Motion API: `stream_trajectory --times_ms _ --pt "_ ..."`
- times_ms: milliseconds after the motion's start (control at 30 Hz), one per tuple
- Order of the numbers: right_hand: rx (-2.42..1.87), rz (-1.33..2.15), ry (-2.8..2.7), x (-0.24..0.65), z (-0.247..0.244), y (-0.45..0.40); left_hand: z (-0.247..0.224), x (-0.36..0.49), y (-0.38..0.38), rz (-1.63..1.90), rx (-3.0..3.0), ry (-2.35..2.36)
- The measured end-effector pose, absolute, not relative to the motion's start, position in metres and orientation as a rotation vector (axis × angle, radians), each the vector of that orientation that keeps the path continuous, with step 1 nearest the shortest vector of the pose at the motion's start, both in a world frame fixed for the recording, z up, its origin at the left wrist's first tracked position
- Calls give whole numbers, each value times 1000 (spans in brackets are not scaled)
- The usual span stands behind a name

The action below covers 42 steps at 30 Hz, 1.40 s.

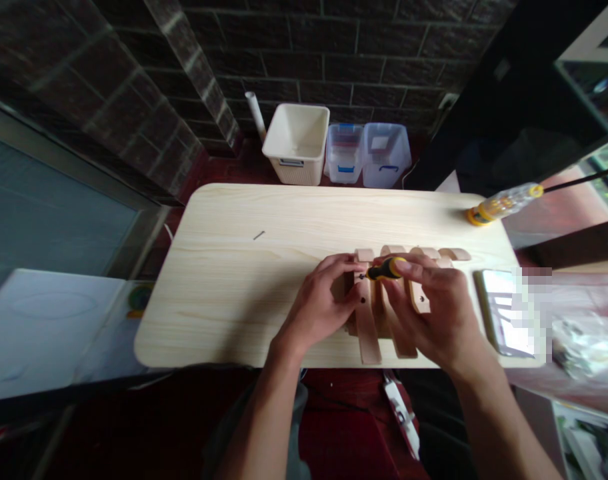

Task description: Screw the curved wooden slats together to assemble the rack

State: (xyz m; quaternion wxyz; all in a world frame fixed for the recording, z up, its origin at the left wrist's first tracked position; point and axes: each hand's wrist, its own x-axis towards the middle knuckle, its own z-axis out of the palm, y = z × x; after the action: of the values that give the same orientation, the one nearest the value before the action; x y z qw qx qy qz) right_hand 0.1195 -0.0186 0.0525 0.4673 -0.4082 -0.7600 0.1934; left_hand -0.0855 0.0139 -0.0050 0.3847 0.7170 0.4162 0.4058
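Observation:
My right hand [441, 310] is closed round a short black-and-yellow screwdriver [385, 269], which lies tilted with its tip end toward the left. That end is close to a dark screw head [362, 276] on a wooden rack of curved slats [369, 337]. My left hand [317, 303] grips the rack's left edge, its thumb and fingers on either side of the nearest slat. A second dark spot [363, 301], a screw or hole, shows lower on that slat. Parts of the rack are hidden behind my right hand.
The pale wooden table [209, 280] carries a small dark rod-like piece [259, 235] and a clear-and-yellow bottle-shaped case [504, 203]. A phone-like slab [507, 313] lies at the right. Beyond the table stand a cream bin [297, 167] and two clear plastic boxes [345, 157].

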Motion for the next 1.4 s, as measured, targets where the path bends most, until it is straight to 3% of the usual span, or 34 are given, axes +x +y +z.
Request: stream_trajectory --times_ms 1400 --pt "-1030 457 -1896 118 58 -19 -6 -85 14 1009 1784 1073"
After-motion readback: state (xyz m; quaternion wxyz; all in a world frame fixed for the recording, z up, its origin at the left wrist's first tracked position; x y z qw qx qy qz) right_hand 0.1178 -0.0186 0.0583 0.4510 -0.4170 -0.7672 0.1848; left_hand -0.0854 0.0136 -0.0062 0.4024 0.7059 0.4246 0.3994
